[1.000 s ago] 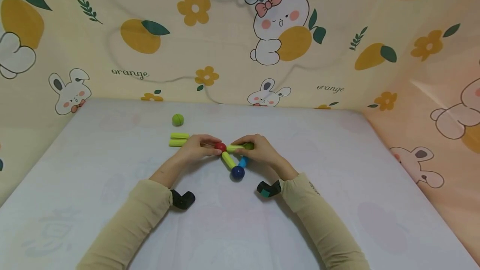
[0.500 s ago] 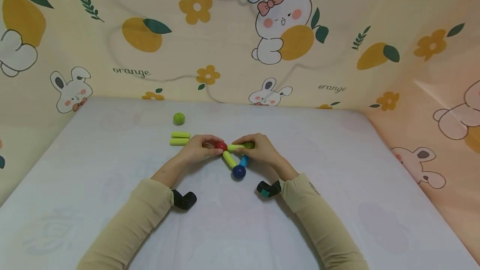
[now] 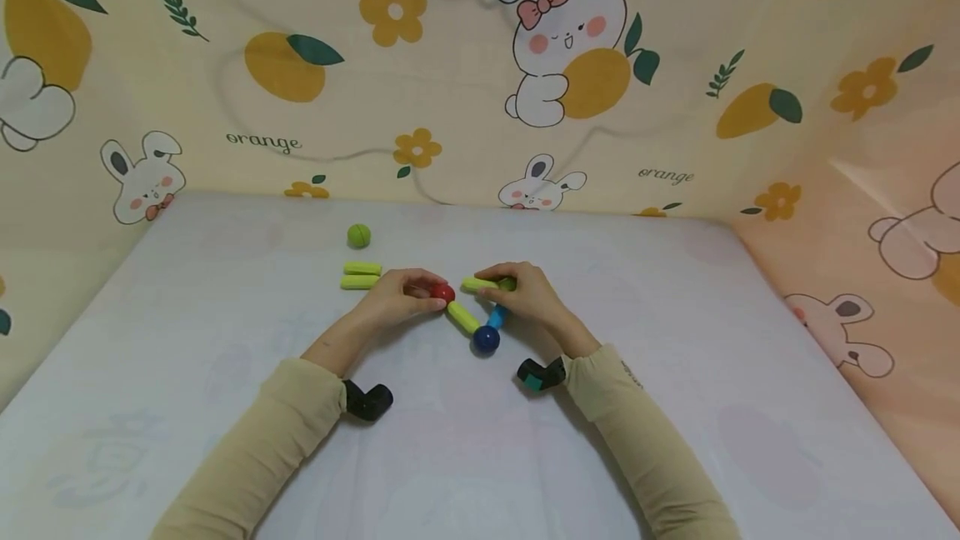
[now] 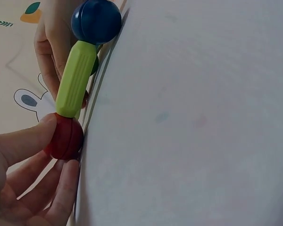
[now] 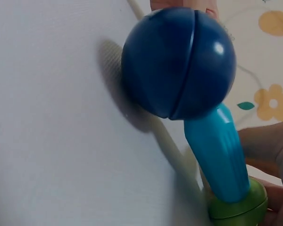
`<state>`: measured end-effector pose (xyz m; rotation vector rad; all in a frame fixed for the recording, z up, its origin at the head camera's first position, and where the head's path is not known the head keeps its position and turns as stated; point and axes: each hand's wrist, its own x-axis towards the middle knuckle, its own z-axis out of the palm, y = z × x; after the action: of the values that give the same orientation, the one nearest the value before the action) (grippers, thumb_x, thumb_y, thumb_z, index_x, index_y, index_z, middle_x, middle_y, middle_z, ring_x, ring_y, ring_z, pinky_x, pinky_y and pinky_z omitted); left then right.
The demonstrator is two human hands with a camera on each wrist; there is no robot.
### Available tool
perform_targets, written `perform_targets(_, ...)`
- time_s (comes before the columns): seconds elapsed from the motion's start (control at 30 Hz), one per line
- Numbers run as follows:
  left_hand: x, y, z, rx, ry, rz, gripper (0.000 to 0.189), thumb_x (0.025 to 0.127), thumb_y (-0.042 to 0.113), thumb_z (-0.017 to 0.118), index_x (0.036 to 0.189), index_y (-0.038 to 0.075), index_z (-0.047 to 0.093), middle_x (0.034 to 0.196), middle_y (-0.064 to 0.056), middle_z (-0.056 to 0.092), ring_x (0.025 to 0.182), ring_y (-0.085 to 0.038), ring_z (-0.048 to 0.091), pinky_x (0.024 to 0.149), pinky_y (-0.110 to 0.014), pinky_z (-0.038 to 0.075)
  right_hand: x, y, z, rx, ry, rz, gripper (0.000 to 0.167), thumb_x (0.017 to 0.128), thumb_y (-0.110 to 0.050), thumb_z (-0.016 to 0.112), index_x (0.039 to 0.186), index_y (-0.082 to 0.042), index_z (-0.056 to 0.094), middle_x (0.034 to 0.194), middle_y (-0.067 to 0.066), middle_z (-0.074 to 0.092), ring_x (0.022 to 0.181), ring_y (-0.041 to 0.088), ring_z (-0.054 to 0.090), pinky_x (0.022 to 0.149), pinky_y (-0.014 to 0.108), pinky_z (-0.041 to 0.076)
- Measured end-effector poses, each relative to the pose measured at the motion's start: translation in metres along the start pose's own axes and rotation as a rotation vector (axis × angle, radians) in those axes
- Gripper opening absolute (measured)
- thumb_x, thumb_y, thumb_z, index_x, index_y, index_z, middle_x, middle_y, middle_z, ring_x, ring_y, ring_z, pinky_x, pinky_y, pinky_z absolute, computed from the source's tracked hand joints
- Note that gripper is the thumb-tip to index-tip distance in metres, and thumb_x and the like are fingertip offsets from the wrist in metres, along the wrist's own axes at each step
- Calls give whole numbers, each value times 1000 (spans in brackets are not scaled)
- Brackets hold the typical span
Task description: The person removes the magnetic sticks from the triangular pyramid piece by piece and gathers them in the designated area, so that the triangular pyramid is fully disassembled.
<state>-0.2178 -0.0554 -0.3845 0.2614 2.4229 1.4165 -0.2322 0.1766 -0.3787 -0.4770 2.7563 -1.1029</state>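
My left hand pinches a red ball between thumb and fingers. From this ball a yellow-green rod runs to a dark blue ball. A light blue rod joins the dark blue ball to a green ball, which my right hand grips. Another yellow-green rod points left out of the right hand, its free end apart from the red ball. My right fingers partly hide the green ball in the head view.
Two loose yellow-green rods lie side by side just beyond my left hand, partly covered by it. Farther back sits a light green ball. A white cloth covers the table, and a printed curtain stands behind it.
My right hand has shifted slightly right and away with the green ball. The upper rod's left end has parted from the red ball. The dark blue ball has moved a little right.
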Motion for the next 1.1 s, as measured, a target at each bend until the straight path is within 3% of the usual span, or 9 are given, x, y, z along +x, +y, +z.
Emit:
perform_targets(0.17, -1, 1, -1, -4, -6, -3, 37, 90, 22, 68, 124, 9, 62, 120, -11, 64, 110, -26, 58, 100, -42, 43, -5, -3, -1, -28, 43, -65, 36, 87, -24, 70, 120, -9, 66, 123, 10, 65, 120, 29, 54, 104, 47, 40)
perform_targets(0.3, -1, 1, -2, -12, -7, -4, 37, 89, 22, 69, 124, 9, 62, 120, -11, 64, 111, -26, 58, 100, -43, 42, -13, -8, 0, -9, 104, -131, 36, 84, -23, 74, 116, -8, 68, 117, 8, 67, 113, 27, 58, 97, 45, 46)
perform_targets(0.53, -3, 2, -1, -9, -5, 25, 37, 90, 20, 68, 124, 8, 62, 118, -12, 64, 110, -27, 59, 99, -43, 43, -26, -19, 7, 5, 71, -252, 35, 80, -24, 78, 111, -7, 71, 111, 4, 71, 107, 22, 58, 93, 43, 45)
perform_targets(0.7, -1, 1, -1, -14, -3, 11, 38, 89, 21, 69, 125, 9, 61, 119, -11, 64, 110, -26, 59, 100, -43, 43, -33, -23, 10, 7, 74, -236, 36, 80, -24, 78, 111, -7, 71, 107, 4, 72, 89, 21, 59, 80, 39, 49)
perform_targets(0.83, -2, 1, -2, -6, -4, 16, 38, 89, 20, 69, 125, 9, 62, 118, -12, 64, 110, -26, 59, 100, -43, 42, -36, -24, 13, -6, 83, -225, 34, 80, -24, 78, 110, -8, 71, 102, 3, 73, 72, 16, 54, 66, 30, 45)
perform_targets(1.1, -4, 3, -2, 2, -1, 32, 35, 90, 21, 68, 123, 9, 63, 117, -12, 65, 110, -27, 59, 99, -44, 42, -40, -24, 19, -36, 82, -175, 31, 79, -24, 79, 106, -10, 73, 92, 3, 74, 62, 9, 48, 55, 19, 38)
